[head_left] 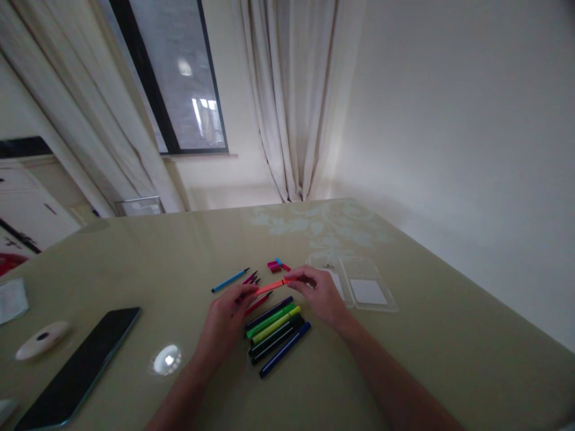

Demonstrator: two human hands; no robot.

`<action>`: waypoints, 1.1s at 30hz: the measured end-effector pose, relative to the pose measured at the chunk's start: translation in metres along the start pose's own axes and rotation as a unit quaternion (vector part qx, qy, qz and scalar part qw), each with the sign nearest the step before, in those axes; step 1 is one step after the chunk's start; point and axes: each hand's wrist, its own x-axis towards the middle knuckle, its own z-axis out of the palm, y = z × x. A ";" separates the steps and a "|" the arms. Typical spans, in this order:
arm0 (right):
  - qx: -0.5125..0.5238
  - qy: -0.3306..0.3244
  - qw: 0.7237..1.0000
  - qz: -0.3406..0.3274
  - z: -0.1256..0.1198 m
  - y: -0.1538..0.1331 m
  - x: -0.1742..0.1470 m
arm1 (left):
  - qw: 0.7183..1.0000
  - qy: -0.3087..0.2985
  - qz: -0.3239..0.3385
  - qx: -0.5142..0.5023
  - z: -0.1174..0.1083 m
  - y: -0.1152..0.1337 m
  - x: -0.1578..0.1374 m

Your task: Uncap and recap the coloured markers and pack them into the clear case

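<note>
An orange-red felt-tip pen (pixel 269 287) is held level between my two hands, just above the table. My left hand (pixel 227 314) pinches its left end, while the fingers of my right hand (pixel 321 290) close on the capped right end. Beneath and nearer to me lies a row of capped pens, among them a yellow-green pen (pixel 276 324), a green pen (pixel 269 322) and a dark blue pen (pixel 285 349). Beyond my left hand are uncapped pens, including a light blue pen (pixel 230 279) and a red pen (pixel 259 303). Loose caps (pixel 274 266) lie behind the held pen.
An opened clear plastic case (pixel 372 286) with white inserts lies right, partly behind my right hand. On the left are a black tablet or phone (pixel 81 371), a white oval object (pixel 42 340) and a pale packet (pixel 12 300). The table (pixel 426 359) meets a wall at right.
</note>
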 end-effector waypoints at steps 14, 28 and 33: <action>-0.044 -0.065 0.996 0.053 -0.004 0.006 -0.001 | 0.997 -0.062 0.031 0.045 -0.003 0.002 0.000; -0.484 -0.100 0.869 -0.032 0.009 0.027 0.028 | 0.986 -0.101 0.034 0.131 -0.003 -0.013 0.009; -0.535 -0.106 0.838 0.016 0.005 0.023 0.023 | 0.978 -0.110 0.019 0.178 -0.004 -0.017 0.008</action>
